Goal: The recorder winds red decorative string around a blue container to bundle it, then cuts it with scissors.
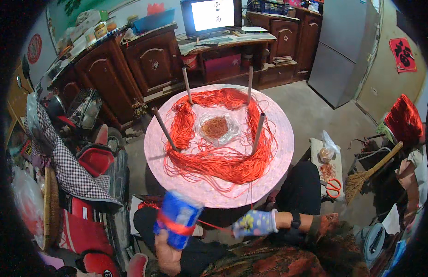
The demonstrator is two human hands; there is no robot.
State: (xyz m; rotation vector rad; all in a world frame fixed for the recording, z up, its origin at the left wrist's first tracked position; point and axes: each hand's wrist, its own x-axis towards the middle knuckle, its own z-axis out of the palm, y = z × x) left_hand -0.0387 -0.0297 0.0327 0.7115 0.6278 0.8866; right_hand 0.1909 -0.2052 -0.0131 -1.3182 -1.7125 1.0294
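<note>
My left hand (168,253) is closed around the lower end of a blue cylinder (182,205), a can or roll, tilted above my lap. A band of red cord (177,226) is wound around it. From there a taut strand (215,226) runs right to my right hand (255,224), which wears a blue patterned glove and is closed on the cord. Another thin strand rises from near the glove to the round pink-topped table (218,199). On it, a big loose hank of red cord (223,168) loops around several upright posts (258,134).
Inside the hank lies a clear plastic bag (217,128) with small reddish-brown pieces. Orange-handled scissors (333,188) rest on a low bench (337,162) at my right, beside a straw broom (373,173). A scooter (113,184) stands left; cabinets (154,62), a lit screen (211,16) and a fridge (338,51) line the back.
</note>
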